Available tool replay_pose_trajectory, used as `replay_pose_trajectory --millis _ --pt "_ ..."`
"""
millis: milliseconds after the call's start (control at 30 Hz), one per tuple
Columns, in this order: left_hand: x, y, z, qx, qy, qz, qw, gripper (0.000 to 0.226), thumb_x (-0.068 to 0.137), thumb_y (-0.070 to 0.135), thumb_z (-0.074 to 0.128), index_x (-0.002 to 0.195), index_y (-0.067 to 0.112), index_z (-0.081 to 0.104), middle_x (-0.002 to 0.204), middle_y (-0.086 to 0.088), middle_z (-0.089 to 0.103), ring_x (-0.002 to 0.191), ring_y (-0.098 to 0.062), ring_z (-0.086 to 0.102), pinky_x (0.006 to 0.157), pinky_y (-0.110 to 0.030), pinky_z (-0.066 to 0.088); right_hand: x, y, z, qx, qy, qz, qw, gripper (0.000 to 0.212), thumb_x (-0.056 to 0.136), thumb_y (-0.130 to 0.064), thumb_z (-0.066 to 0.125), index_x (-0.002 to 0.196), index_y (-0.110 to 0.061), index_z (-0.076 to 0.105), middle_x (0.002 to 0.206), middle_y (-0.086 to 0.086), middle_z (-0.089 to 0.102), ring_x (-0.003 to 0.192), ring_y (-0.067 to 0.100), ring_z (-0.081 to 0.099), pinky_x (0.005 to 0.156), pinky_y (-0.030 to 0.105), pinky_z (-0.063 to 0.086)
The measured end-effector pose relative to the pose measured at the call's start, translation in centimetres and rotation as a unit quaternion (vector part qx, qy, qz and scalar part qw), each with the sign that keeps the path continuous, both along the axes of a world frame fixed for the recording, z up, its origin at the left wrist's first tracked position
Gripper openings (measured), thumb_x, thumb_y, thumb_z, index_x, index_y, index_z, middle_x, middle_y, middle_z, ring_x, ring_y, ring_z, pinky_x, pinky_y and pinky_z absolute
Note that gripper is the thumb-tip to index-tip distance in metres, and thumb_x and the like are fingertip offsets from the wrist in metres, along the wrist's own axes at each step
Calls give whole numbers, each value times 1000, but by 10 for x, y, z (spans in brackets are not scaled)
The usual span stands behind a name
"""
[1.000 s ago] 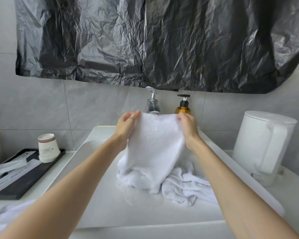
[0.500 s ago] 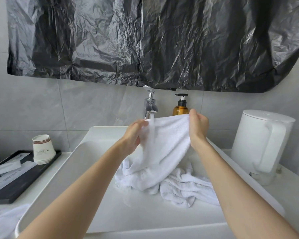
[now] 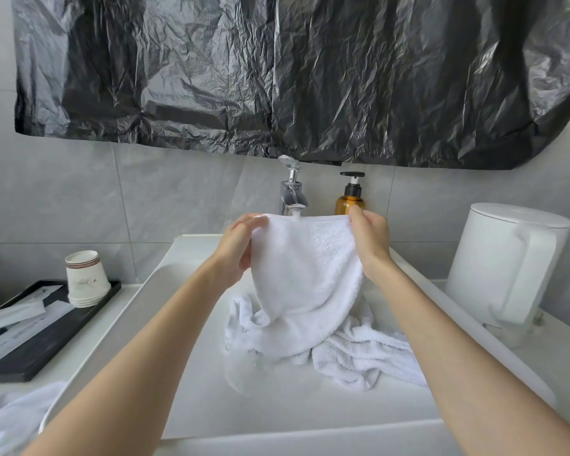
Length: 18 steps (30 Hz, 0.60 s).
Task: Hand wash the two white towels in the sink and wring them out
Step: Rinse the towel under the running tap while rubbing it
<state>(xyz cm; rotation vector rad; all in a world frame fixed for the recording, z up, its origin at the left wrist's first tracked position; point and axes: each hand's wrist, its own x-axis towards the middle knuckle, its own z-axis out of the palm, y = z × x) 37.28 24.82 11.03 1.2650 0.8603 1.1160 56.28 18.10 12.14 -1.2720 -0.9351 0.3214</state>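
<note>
Print on paper cup (image 3: 87,280) too blurred to read; no other legible text

Soap bottle (image 3: 348,201) base behind towel (image 3: 305,271)

Single head-worn camera, close above the near edge of the sink (image 3: 191,251), facing forward and down toward the faucet (image 3: 292,195) and back wall.

Crinkled black plastic sheet (image 3: 293,77) hangs over grey tiled wall (image 3: 63,199).
</note>
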Motion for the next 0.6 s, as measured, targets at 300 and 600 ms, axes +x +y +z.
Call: replay_pose_trajectory --millis 300,600 --pt "-28 9 10 -10 -32 102 994 7 89 22 59 87 23 65 80 1 55 71 -17 49 58 -26 35 -15 7 -6 -74 -67 117 988 16 91 -14 49 75 -13 48 71 1 31 67 12 29 62 30 21" --pt "-36 19 5 89 91 270 954 14 90 14 45 77 15 49 74 -2 47 79 -28 46 63 -31 35 -22 18 -16 -84 -125 263 953 17 99 -12 50 95 -18 65 95 -5 64 92 6 55 84 18 41"
